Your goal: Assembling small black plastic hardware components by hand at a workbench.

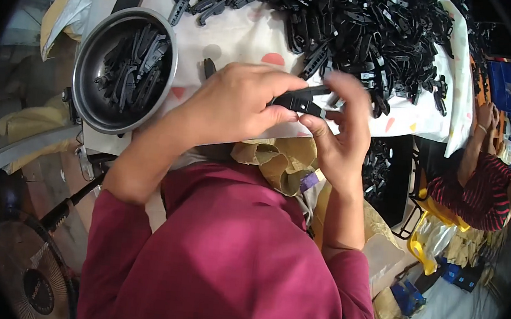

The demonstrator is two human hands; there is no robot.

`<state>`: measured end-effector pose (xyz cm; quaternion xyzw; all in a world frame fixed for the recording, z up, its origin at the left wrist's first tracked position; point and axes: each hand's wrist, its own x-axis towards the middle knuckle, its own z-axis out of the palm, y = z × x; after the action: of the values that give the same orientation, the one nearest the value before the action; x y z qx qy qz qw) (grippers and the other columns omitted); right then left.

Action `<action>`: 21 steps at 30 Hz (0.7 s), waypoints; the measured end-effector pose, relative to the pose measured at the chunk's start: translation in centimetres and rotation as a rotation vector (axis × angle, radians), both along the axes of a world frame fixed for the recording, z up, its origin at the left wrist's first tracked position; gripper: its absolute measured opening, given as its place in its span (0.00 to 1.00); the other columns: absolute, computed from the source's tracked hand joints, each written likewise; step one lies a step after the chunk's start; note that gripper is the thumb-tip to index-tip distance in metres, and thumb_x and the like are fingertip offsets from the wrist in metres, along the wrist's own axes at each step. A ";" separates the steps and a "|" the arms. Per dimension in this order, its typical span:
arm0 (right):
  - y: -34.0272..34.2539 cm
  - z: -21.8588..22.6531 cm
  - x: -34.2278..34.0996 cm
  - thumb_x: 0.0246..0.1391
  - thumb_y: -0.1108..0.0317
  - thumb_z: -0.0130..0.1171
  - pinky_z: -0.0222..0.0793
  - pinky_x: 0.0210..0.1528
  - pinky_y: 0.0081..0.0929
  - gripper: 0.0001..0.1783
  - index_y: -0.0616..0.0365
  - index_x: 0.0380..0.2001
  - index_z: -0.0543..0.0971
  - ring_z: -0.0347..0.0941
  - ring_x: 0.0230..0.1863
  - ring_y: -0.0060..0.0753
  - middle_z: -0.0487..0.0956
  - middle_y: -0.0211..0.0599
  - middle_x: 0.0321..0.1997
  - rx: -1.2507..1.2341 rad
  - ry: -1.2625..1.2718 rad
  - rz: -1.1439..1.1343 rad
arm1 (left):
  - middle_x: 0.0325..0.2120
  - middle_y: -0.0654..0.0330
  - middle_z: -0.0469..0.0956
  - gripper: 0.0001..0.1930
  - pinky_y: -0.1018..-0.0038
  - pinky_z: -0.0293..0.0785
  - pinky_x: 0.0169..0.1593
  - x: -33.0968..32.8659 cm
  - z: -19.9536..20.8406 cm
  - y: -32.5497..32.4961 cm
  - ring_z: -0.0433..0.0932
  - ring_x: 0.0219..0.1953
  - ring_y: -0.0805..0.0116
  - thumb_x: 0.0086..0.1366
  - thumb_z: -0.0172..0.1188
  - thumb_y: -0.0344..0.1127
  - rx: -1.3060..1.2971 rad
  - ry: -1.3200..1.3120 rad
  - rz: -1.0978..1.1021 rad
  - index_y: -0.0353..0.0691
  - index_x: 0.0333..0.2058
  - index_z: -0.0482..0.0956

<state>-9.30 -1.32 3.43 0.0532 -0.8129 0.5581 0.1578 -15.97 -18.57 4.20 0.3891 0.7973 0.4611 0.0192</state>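
Over the table's near edge, a black plastic part (300, 102) is pinched between the thumb and fingers of my left hand (236, 102). It is long and narrow, with a small bright spot on it. From the other side, my right hand (347, 134) closes on the part's right end, its thumb just under the part and its upper finger smeared by motion. Just beyond my hands lies a large heap of similar black plastic parts (363, 35). To the left stands a round metal bowl (81, 77) with several more inside. Another dark piece (209, 67) shows behind my left hand.
A white cloth with coloured spots (229, 42) covers the table. Below its edge, crumpled brown paper (274, 158) lies by my lap. A fan (33, 274) stands at lower left. Another person in a striped top (477, 191) sits at the right, near a blue crate (510, 87).
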 end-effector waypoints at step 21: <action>6.2 -3.9 -5.3 0.44 0.70 0.59 0.68 0.31 0.31 0.09 0.56 0.32 0.78 0.73 0.30 0.41 0.75 0.38 0.28 0.727 -0.016 -0.568 | 0.26 0.57 0.76 0.11 0.64 0.72 0.35 -3.5 -5.1 5.3 0.76 0.32 0.58 0.48 0.62 0.41 -0.580 0.122 0.377 0.41 0.26 0.76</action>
<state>-14.64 4.86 -0.43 -0.1238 -0.9395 0.1718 0.2693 -19.48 -13.29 -0.88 0.2403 0.9526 0.1867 -0.0042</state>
